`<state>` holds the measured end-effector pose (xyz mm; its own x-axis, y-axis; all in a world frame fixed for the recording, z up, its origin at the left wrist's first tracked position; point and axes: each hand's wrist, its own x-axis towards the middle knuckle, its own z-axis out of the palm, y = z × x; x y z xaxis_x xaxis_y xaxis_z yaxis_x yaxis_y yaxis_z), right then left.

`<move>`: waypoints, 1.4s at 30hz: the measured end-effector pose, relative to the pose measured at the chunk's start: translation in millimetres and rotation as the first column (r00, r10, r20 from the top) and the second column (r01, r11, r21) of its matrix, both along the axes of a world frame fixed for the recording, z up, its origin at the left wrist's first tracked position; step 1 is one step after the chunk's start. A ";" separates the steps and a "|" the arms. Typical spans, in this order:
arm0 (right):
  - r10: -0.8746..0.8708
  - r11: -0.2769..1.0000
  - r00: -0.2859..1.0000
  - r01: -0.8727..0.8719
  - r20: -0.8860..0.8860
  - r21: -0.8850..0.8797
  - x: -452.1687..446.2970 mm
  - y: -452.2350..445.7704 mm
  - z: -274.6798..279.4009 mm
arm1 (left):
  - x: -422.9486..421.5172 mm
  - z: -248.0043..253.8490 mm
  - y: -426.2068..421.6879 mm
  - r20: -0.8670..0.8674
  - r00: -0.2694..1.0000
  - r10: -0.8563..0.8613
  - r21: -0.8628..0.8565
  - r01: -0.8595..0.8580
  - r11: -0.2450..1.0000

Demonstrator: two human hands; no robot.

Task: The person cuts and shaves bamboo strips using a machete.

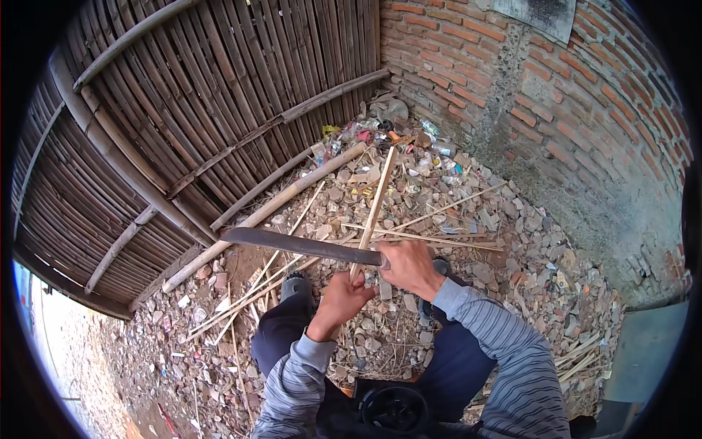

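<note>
My right hand (411,269) is closed round the handle of a machete (300,245). Its long dark blade points left and lies across a pale bamboo strip (378,199). The lower end of that strip is in my left hand (342,298), whose fingers are closed on it just below the blade. From there the strip rises away from me, its far end over the rubble. Several thin bamboo strips (252,294) lie crossed on the ground to the left and beyond my hands.
A bamboo slat wall (219,80) stands at the left, with a thick pole (292,189) on the ground along it. A brick wall (541,117) is at the right. Rubble and litter (431,146) cover the ground. More strips (581,357) lie at the lower right.
</note>
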<state>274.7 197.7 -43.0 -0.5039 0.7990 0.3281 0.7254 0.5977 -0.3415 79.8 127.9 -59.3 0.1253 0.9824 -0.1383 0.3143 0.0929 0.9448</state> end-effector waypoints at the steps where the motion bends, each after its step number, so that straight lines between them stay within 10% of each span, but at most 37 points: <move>1: 0.001 1.000 1.000 -0.001 0.003 0.003 0.5 -2.2 1.8 | -1.0 -4.8 0.2 0.028 0.999 -0.021 0.012 0.021 1.000; 21: -0.206 0.978 0.976 0.207 -0.071 0.014 11.9 39.7 6.6 | -3.8 2.5 -2.9 0.002 1.000 -0.011 -0.014 0.011 1.000; 31: 0.005 1.000 0.996 -0.006 0.094 0.002 11.6 11.0 7.3 | 2.5 -4.4 0.6 0.016 0.999 -0.028 0.001 0.028 1.000; 42: -0.217 0.975 0.975 0.214 -0.040 -0.067 25.6 33.1 9.3 | 5.8 -6.2 -4.2 -0.277 0.952 0.126 0.218 -0.066 0.974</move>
